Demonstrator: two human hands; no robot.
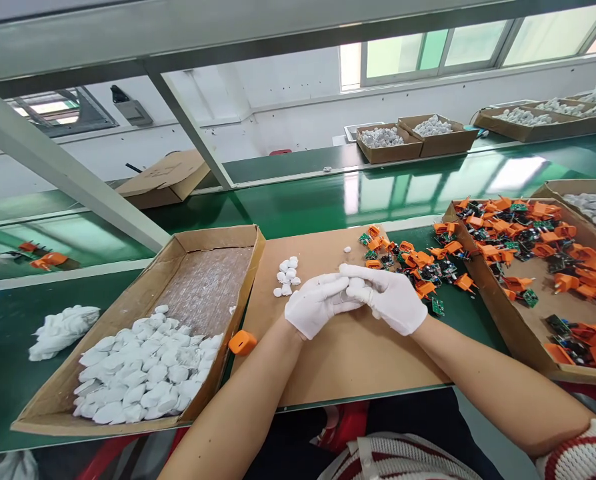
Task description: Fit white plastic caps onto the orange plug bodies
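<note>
Both of my hands wear white gloves and meet above a brown board [338,360]. Between them is a small white lump [357,285], soft-looking like putty and partly covered by the fingers. My left hand [323,305] is closed at its left side, and my right hand [393,300] closes over it from the right. Left of the hands lies a cluster of small white lumps [287,275], with a single small piece [347,249] behind them. Orange plug housings with circuit boards [418,263] are heaped to the right.
On the left, a cardboard tray [203,280] holds many flattened white lumps [148,373]; an orange plug housing [243,343] sits beside it. A white cloth [63,331] lies farther left. A cardboard box [483,293] of orange plug assemblies stands right. More boxes [393,155] line the back.
</note>
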